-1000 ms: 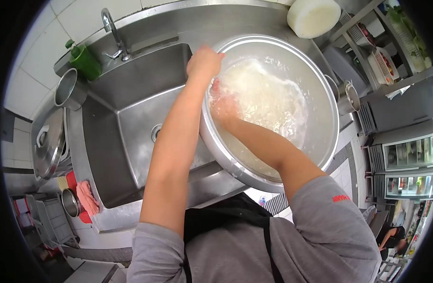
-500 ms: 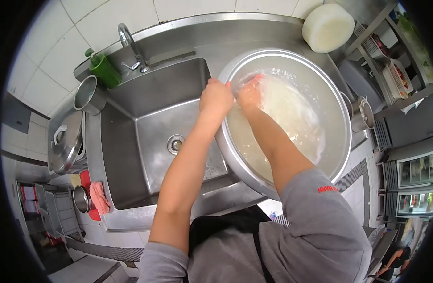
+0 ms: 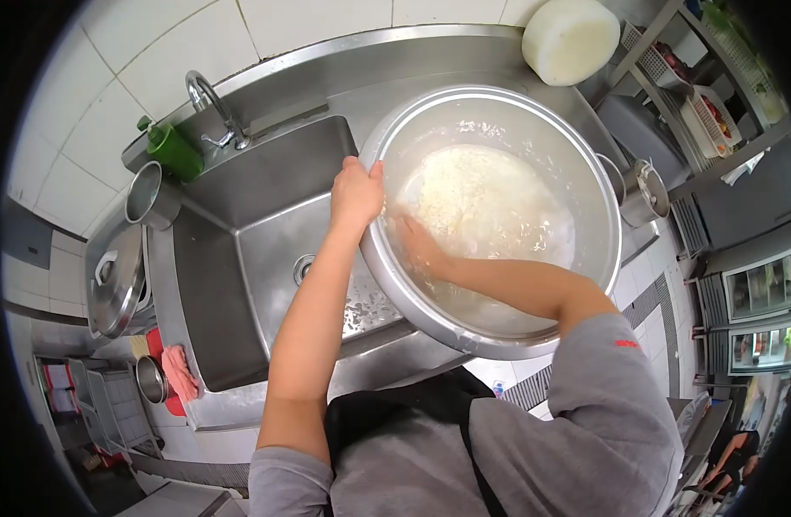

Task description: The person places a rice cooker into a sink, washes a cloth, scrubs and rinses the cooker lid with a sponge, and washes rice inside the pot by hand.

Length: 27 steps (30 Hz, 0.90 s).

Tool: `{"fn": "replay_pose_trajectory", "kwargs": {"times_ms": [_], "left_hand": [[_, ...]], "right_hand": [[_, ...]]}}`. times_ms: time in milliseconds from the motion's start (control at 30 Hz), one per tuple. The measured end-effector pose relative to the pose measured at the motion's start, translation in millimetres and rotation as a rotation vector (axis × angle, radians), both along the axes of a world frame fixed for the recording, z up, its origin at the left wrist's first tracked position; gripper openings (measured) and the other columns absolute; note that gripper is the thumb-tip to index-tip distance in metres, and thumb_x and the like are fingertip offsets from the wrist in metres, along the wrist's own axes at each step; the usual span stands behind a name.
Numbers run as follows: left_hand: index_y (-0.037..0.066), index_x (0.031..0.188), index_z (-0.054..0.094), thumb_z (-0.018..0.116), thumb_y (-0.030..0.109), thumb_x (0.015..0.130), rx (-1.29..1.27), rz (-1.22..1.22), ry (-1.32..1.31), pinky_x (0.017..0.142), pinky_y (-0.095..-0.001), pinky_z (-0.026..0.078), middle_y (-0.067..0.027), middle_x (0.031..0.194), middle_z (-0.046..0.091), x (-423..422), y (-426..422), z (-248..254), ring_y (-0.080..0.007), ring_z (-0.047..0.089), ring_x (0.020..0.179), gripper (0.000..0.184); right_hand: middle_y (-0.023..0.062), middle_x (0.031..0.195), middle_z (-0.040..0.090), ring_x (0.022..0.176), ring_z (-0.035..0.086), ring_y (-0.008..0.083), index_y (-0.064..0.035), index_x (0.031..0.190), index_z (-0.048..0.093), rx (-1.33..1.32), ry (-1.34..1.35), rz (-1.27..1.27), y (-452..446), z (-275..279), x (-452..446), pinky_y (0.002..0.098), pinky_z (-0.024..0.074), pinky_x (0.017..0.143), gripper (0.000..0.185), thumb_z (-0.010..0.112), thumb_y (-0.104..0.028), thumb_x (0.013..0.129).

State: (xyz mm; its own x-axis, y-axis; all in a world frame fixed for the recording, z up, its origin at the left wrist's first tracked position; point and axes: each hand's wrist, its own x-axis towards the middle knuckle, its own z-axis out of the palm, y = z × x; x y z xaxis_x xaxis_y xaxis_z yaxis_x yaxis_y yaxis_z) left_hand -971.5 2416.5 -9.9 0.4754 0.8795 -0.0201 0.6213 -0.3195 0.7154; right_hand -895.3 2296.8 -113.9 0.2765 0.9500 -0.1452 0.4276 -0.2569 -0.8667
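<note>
Left hand (image 3: 357, 196): clamped on the pot (image 3: 583, 177) at its left rim; brace firmly.
Right hand (image 3: 423, 247): inside the pot, grip cannot be told; stir gently.
Cloudy water (image 3: 520, 241): avoid slopping over the pot.

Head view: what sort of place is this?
Probably a commercial kitchen, perhaps a restaurant's: a deep steel sink, a very large metal bowl of cloudy water and pale grains, and glass-door fridges off to the right.
</note>
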Motion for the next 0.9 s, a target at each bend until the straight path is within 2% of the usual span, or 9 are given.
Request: {"fn": "replay_pose_trajectory", "kwargs": {"times_ms": [133, 233, 400, 467, 600, 700, 767, 833, 900], "left_hand": [[-0.010, 0.096, 0.045, 0.049, 0.029, 0.083, -0.003, -0.002, 0.006, 0.079, -0.0424, 0.043, -0.0302, 0.092, 0.055, 0, 0, 0, -0.0408, 0.054, 0.090, 0.042], [-0.011, 0.096, 0.045, 0.049, 0.029, 0.083, 0.000, -0.011, -0.005, 0.079, -0.0422, 0.043, -0.0302, 0.092, 0.055, -1, 1, 0, -0.0410, 0.054, 0.090, 0.042], [-0.010, 0.098, 0.045, 0.048, 0.030, 0.083, -0.036, 0.007, -0.009, 0.079, -0.0424, 0.043, -0.0303, 0.091, 0.055, 0, -2, 4, -0.0416, 0.054, 0.089, 0.043], [-0.010, 0.098, 0.045, 0.047, 0.030, 0.083, -0.009, 0.027, -0.003, 0.078, -0.0425, 0.043, -0.0302, 0.091, 0.055, 1, -4, 4, -0.0416, 0.054, 0.089, 0.043], [-0.009, 0.099, 0.044, 0.046, 0.031, 0.083, 0.002, 0.016, 0.074, 0.079, -0.0431, 0.042, -0.0294, 0.092, 0.055, 2, -5, 4, -0.0408, 0.054, 0.089, 0.043], [-0.006, 0.091, 0.048, 0.046, 0.033, 0.082, 0.014, 0.031, 0.055, 0.079, -0.0437, 0.040, -0.0299, 0.092, 0.055, 2, -3, 1, -0.0416, 0.053, 0.089, 0.040], [-0.008, 0.094, 0.047, 0.047, 0.032, 0.082, 0.011, 0.015, 0.017, 0.079, -0.0424, 0.042, -0.0298, 0.092, 0.055, 1, 0, 0, -0.0411, 0.053, 0.089, 0.042], [-0.010, 0.097, 0.045, 0.048, 0.031, 0.081, -0.004, -0.007, -0.023, 0.078, -0.0411, 0.043, -0.0297, 0.092, 0.055, 1, 0, 0, -0.0407, 0.054, 0.090, 0.044], [-0.011, 0.099, 0.047, 0.053, 0.028, 0.077, -0.149, 0.020, -0.156, 0.077, -0.0372, 0.044, -0.0266, 0.092, 0.057, -3, 1, 4, -0.0369, 0.056, 0.089, 0.045]], "right_hand": [[0.0177, 0.139, 0.013, 0.129, 0.012, 0.0292, -0.0032, 0.132, 0.022, -0.087, -0.018, 0.711, -59, 4, 28, 0.0373, 0.0101, 0.105, 0.054, 0.031, -0.030, 0.086], [0.0157, 0.140, 0.010, 0.130, 0.007, 0.0263, -0.0039, 0.134, 0.015, -0.160, 0.063, 0.933, -90, 12, 37, 0.0365, 0.0046, 0.105, 0.056, 0.029, -0.033, 0.088], [0.0142, 0.141, 0.009, 0.130, 0.005, 0.0238, 0.0022, 0.133, 0.011, 0.026, 0.388, 0.403, -66, 24, -16, 0.0325, 0.0040, 0.105, 0.061, 0.024, -0.039, 0.091], [0.0158, 0.141, 0.006, 0.130, 0.004, 0.0242, 0.0019, 0.133, 0.008, 0.209, 0.610, -0.061, 3, 38, -36, 0.0317, 0.0031, 0.105, 0.063, 0.021, -0.042, 0.091], [0.0201, 0.140, 0.002, 0.130, 0.001, 0.0277, 0.0044, 0.132, 0.007, 0.502, 0.389, -0.741, 122, -1, 17, 0.0324, 0.0031, 0.106, 0.063, 0.020, -0.041, 0.091], [0.0204, 0.140, 0.002, 0.130, 0.001, 0.0288, 0.0051, 0.132, 0.007, 0.471, 0.288, -0.956, 140, -3, 41, 0.0328, 0.0030, 0.106, 0.062, 0.020, -0.039, 0.091], [0.0206, 0.139, 0.004, 0.130, 0.003, 0.0285, 0.0044, 0.132, 0.008, 0.415, 0.331, -0.679, 112, -8, 6, 0.0322, 0.0033, 0.106, 0.061, 0.019, -0.039, 0.091], [0.0194, 0.137, 0.019, 0.129, 0.013, 0.0253, 0.0041, 0.132, 0.016, 0.216, 0.771, -0.389, 43, 36, -38, 0.0307, 0.0118, 0.104, 0.061, 0.019, -0.041, 0.091], [0.0199, 0.138, 0.015, 0.129, 0.011, 0.0277, 0.0009, 0.133, 0.016, 0.126, 0.601, -0.038, -3, -4, -37, 0.0316, 0.0094, 0.105, 0.055, 0.016, -0.036, 0.092]]}}
